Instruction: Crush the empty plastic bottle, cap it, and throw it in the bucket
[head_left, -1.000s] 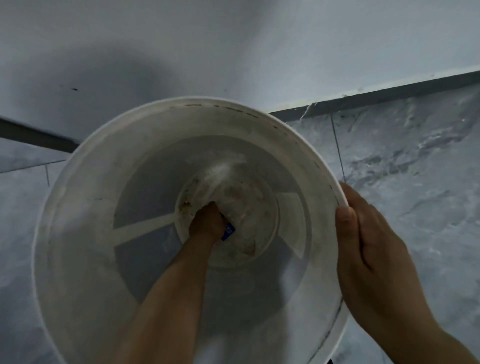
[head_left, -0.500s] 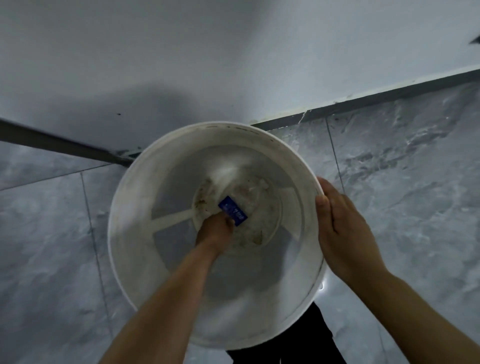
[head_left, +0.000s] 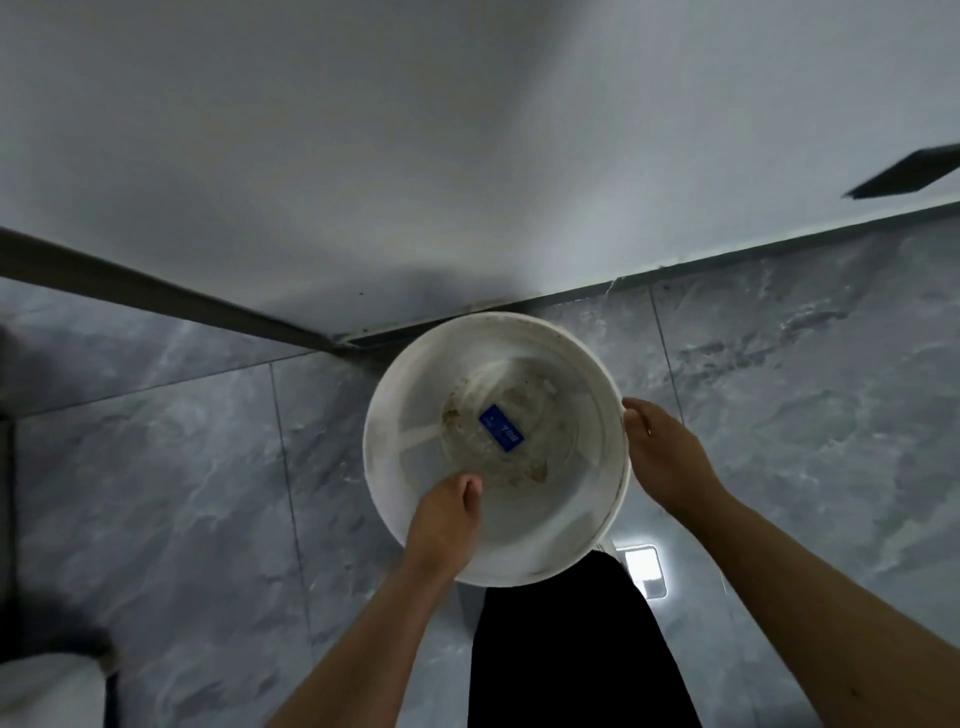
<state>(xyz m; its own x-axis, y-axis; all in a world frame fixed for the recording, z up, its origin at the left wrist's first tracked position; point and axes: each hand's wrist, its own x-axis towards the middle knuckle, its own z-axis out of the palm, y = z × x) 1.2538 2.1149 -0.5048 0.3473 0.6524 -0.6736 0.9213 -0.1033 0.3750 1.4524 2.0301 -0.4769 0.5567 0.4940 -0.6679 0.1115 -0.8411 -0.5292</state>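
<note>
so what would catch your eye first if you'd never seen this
The white bucket in the middle, pushed into the corner where the grey tiled floor meets the wall. A blue label marks the clear crushed bottle at its grimy bottom. The right hand grips the rim; the left hand hovers empty inside.

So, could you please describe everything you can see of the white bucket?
The white bucket is round, plastic-looking and upright on the grey tiled floor in the wall corner. Its bottom is brown-stained, and the crushed bottle with a blue label lies there. The right hand touches its rim; the left hand is over the opening, empty.
</note>
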